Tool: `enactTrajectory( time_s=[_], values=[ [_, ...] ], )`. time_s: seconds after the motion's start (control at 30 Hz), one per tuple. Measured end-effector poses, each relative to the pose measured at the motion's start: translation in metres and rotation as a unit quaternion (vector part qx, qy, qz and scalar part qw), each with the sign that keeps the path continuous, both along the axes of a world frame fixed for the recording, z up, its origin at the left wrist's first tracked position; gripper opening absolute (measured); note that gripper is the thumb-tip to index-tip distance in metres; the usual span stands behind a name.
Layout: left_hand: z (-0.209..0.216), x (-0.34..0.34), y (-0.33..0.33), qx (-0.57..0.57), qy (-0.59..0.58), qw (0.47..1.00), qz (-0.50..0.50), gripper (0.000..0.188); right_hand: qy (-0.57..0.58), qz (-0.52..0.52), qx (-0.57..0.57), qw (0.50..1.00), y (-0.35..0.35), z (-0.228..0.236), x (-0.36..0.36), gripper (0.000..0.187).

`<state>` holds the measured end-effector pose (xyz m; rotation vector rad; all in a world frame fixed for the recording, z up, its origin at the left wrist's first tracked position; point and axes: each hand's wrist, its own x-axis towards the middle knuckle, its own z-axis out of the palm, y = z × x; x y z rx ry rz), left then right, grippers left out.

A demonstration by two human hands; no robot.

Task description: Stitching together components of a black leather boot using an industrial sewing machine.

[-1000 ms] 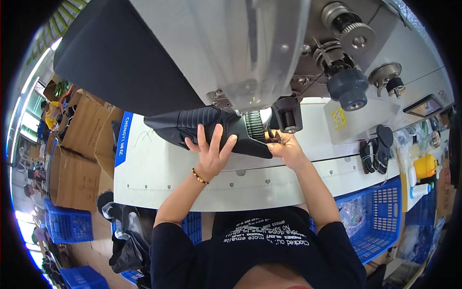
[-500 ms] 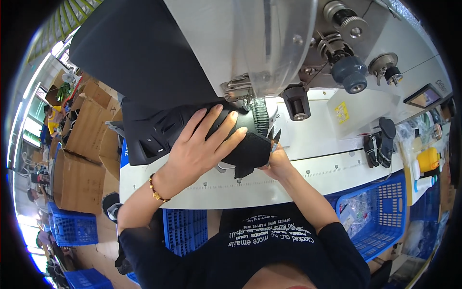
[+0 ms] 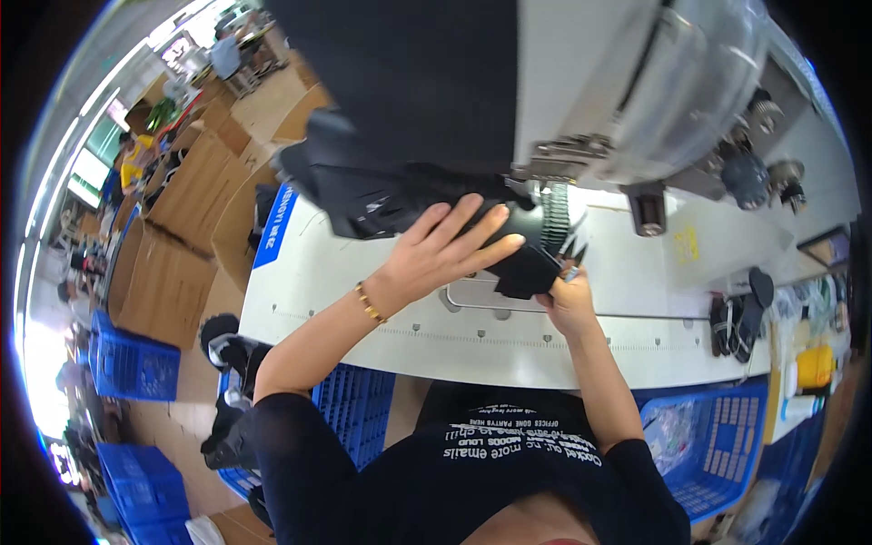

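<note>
My left hand (image 3: 440, 250) lies with spread fingers on a black sewn piece (image 3: 372, 195) at the sewing machine (image 3: 581, 82). The piece has folds and a stiff flap at its right end. My right hand (image 3: 570, 300) is closed at that end, around small pointed thread snips (image 3: 578, 247). Their dark blades point away from me, beside a ribbed curved strip (image 3: 555, 218) below the presser foot area. Whether my right fingers also pinch the flap is hard to see. The machine's needle cannot be made out.
The white worktable (image 3: 409, 336) has a ruled front edge and a blue label (image 3: 275, 227). Black straps (image 3: 740, 313) lie at the right. A blue basket (image 3: 727, 454) holds clear plastic bags. Cardboard boxes (image 3: 186, 254) and blue crates (image 3: 136, 359) stand left; people sit beyond.
The whole view has shifted, so hands and machine appear farther right. The black piece's left end has swung away from me, baring the blue label. Both hands keep their places on it.
</note>
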<state>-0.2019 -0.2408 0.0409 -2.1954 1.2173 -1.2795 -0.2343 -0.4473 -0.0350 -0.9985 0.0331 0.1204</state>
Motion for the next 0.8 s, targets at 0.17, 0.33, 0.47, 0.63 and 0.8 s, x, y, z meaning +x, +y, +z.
enactTrajectory(
  time_s=[0.17,0.33,0.47,0.63,0.8],
  values=[
    [-0.014,0.009,0.000,-0.043,-0.030,0.998,-0.021,0.042,-0.020,0.001,-0.012,1.000,-0.001,-0.002,0.002,0.012],
    [0.005,-0.001,0.005,-0.011,0.006,1.000,-0.007,0.040,-0.033,0.034,0.040,0.998,0.000,-0.004,0.004,0.010],
    [0.026,-0.019,0.029,-0.192,0.152,0.966,-0.076,0.053,-0.016,0.017,0.021,1.000,-0.002,-0.006,0.006,0.011],
    [0.014,-0.009,0.095,-0.543,0.161,0.823,0.038,0.052,0.029,-0.005,0.004,1.000,0.004,0.004,0.003,0.011],
    [0.004,0.015,0.124,-0.708,0.406,0.575,-0.057,0.054,0.072,0.069,-0.086,0.991,-0.002,-0.007,0.007,0.029]
  ],
)
